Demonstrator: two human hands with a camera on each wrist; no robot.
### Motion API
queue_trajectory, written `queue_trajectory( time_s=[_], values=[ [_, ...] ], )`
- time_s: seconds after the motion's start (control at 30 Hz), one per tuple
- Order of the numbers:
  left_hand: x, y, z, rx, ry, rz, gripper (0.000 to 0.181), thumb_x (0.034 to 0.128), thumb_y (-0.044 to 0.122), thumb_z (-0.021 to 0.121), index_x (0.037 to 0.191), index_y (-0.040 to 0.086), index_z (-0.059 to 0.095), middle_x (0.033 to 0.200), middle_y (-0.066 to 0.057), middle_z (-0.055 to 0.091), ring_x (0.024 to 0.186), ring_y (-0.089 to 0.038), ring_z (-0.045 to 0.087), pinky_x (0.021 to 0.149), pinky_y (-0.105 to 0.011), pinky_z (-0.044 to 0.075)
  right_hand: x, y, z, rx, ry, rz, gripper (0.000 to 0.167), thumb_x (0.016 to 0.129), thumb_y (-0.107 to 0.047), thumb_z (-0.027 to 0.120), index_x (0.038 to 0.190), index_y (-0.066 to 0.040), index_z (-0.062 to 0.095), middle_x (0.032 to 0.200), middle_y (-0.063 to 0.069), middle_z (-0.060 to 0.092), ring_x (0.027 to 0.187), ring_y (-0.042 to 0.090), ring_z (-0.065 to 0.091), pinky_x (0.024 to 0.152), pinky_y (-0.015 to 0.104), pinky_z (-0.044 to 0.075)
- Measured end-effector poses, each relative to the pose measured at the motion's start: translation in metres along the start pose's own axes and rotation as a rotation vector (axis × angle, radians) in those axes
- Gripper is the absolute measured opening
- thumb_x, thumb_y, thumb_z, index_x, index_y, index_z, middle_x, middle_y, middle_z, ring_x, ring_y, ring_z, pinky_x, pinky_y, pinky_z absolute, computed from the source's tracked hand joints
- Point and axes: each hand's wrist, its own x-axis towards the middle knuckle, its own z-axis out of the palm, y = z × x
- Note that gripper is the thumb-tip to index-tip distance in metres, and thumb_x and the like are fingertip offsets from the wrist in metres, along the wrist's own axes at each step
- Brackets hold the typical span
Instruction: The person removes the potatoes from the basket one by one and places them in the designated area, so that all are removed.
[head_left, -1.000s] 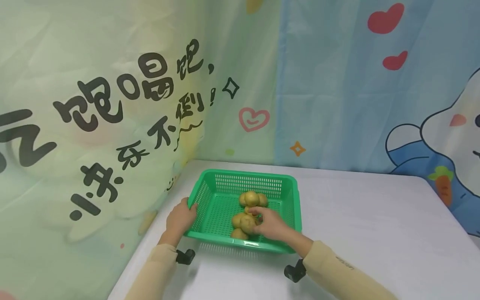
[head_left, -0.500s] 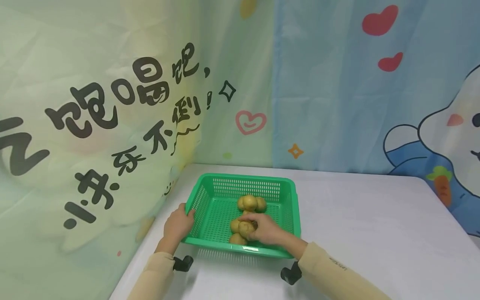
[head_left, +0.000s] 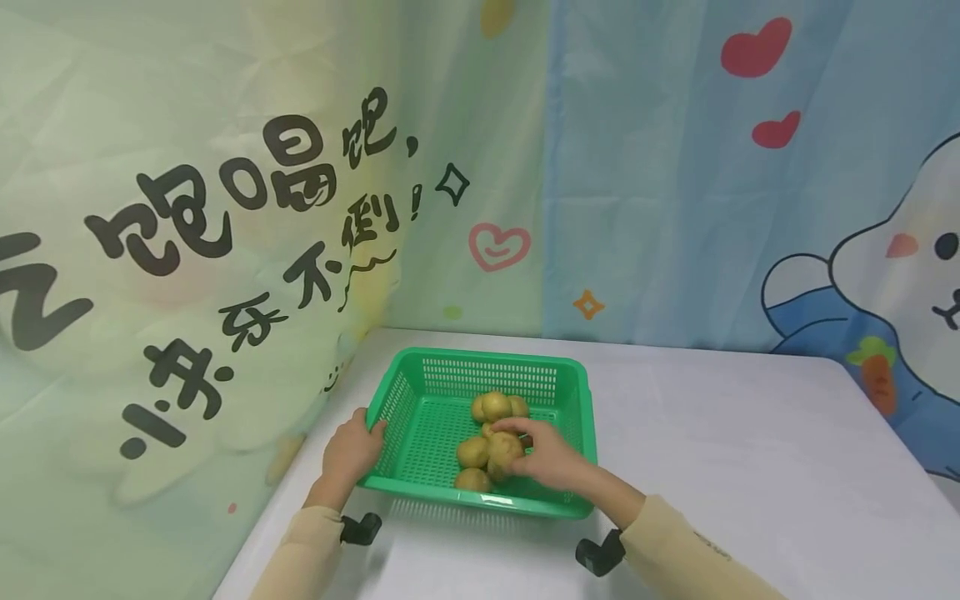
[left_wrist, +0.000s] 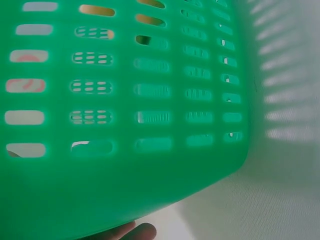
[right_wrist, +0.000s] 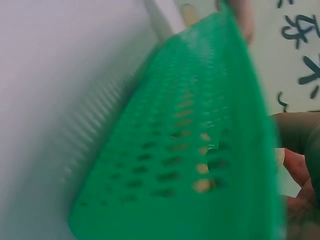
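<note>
In the head view a green plastic basket [head_left: 480, 500] with slotted walls stands on the white table. Several yellow-brown potatoes lie inside it: one group [head_left: 497, 407] towards the back wall, others such as this potato [head_left: 472, 481] near the front. My left hand [head_left: 351, 450] grips the basket's left rim, thumb over the edge. Over the basket's right half, my right hand [head_left: 551, 457] holds a potato [head_left: 505, 454] between thumb and fingers, close against its neighbours. The left wrist view shows mostly the basket's wall [left_wrist: 125, 175], with fingertips [left_wrist: 141, 232] at the bottom edge.
The white table [head_left: 720, 467] extends to the right of the basket. Printed curtains [head_left: 645, 208] hang behind and along the left side. A black wrist camera [head_left: 600, 554] sits under the right forearm, another camera [head_left: 362, 529] by the left.
The right hand has shifted slightly right with the potato, widening its distance from the front-left potatoes. My left hand stays on the rim. The head view has shifted a little.
</note>
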Motion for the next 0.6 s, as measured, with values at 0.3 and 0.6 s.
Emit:
queue_trajectory(
  time_s=[0.3, 0.6],
  values=[
    [-0.001, 0.001, -0.004, -0.012, 0.005, 0.017, 0.052, 0.1005, 0.029, 0.051, 0.134, -0.010, 0.045, 0.094, -0.020, 0.065, 0.068, -0.024, 0.056, 0.060, -0.040, 0.047, -0.026, -0.002, -0.038, 0.106, 0.103, 0.109, 0.056, 0.082, -0.009, 0.076, 0.135, -0.011, 0.056, 0.136, 0.013, 0.055, 0.109, 0.031, 0.057, 0.080, 0.037, 0.052],
    [-0.002, 0.001, -0.004, -0.042, -0.002, 0.011, 0.049, 0.1004, 0.029, 0.051, 0.132, -0.008, 0.047, 0.084, -0.014, 0.062, 0.063, -0.021, 0.053, 0.054, -0.033, 0.041, -0.052, 0.004, -0.058, 0.204, 0.176, 0.176, 0.061, 0.086, -0.018, 0.075, 0.141, -0.011, 0.049, 0.137, 0.016, 0.051, 0.110, 0.027, 0.059, 0.083, 0.035, 0.052]
  ],
)
